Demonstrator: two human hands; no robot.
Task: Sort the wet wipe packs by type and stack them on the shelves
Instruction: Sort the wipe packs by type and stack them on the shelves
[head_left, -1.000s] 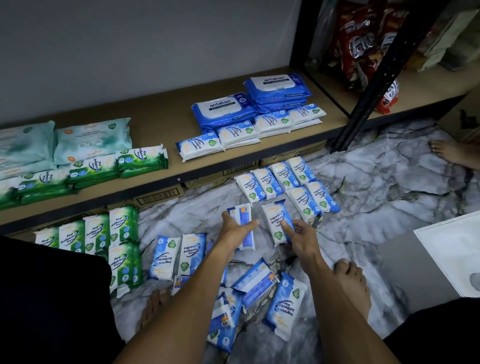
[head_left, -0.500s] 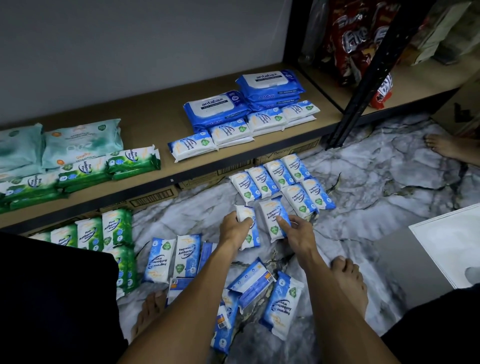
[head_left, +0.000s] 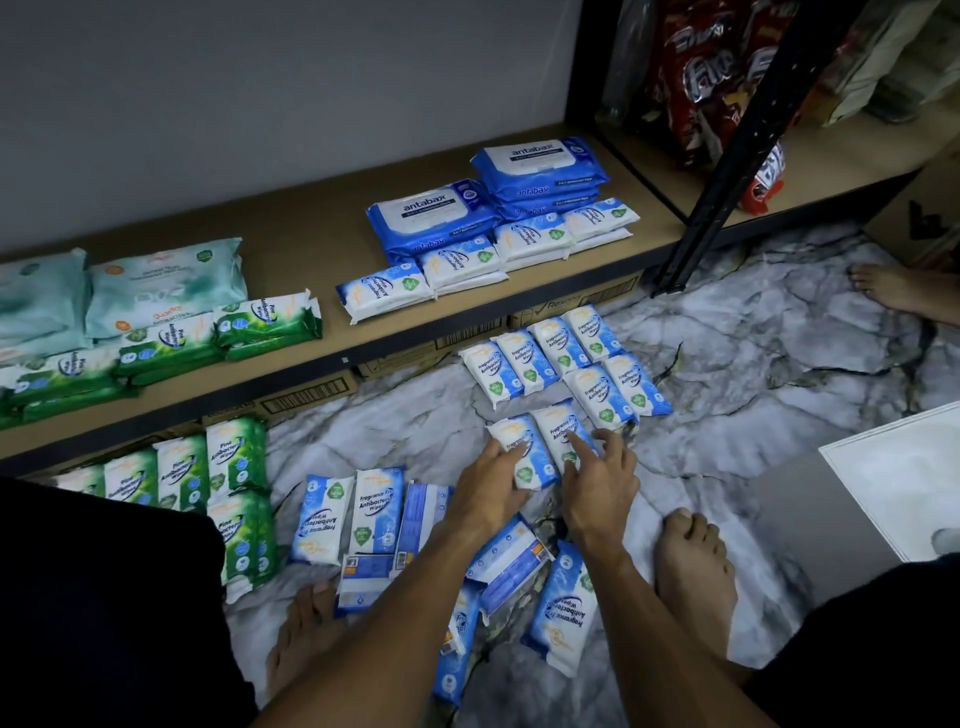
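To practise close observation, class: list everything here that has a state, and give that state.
front blue pair, flat on the floor, side by side
left grip, open, fingers resting on its pack
right grip, open, fingers on its pack
six blue packs, neatly arranged, face up
loose blue packs, jumbled, overlapping
lower green packs, lined up
shelved packs, stacked by colour

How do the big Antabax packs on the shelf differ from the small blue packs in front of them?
Antabax packs are larger than the small blue packs. Antabax packs are deep blue with a white label; the small blue packs are mostly white. Both lie flat on the shelf.
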